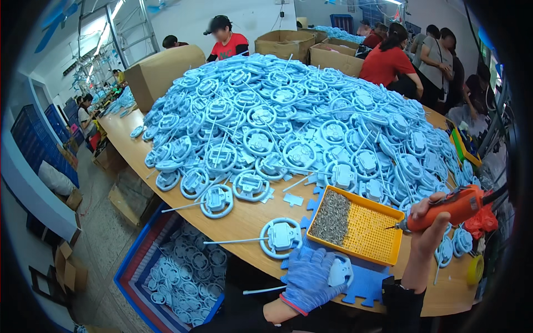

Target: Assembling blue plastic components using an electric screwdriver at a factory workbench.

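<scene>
My left hand (313, 282), in a blue-grey knitted glove, is closed over a light-blue plastic steering-wheel part (340, 273) at the table's front edge. A thin stem sticks out to the left beneath the glove. The bare right hand (426, 225) grips an orange electric screwdriver (452, 210), its bit pointing left over the right rim of a yellow tray (369, 230). Small metal screws (331, 216) fill the tray's left part; bare perforated floor shows on the right. Another steering-wheel part (282, 237) with a long stem lies just beyond the glove. A blue foam mat (362, 281) lies under the held part.
A large heap of similar blue parts (261, 116) covers the wooden table (239, 226). Below left stands a blue-and-red crate (136, 272) of parts. Yellow tape (475, 270) and a red plastic bag (482, 222) sit at right. Several people and cardboard boxes (283, 44) are beyond.
</scene>
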A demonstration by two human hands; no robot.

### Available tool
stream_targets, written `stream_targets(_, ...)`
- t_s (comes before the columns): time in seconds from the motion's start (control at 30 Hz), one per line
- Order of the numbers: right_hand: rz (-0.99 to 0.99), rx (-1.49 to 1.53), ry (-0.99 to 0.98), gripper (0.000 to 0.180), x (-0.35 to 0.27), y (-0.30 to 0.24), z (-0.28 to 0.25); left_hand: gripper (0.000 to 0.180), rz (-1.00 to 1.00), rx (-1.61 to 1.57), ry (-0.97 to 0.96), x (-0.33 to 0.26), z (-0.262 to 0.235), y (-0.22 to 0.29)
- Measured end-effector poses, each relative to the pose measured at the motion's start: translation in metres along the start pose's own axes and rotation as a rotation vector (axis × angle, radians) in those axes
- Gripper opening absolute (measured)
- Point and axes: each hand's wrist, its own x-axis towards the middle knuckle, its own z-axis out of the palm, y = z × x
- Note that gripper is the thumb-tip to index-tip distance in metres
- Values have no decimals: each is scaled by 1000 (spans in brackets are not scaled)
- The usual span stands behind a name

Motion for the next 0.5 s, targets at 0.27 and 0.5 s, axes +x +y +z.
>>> stream_targets(0.27,210,48,-205,75,-49,-4,81,65,-34,19,228,14,-7,-10)
stream_targets(0.5,267,-13,-251,76,-64,-2,73,65,6,-20,180,12,1,-7)
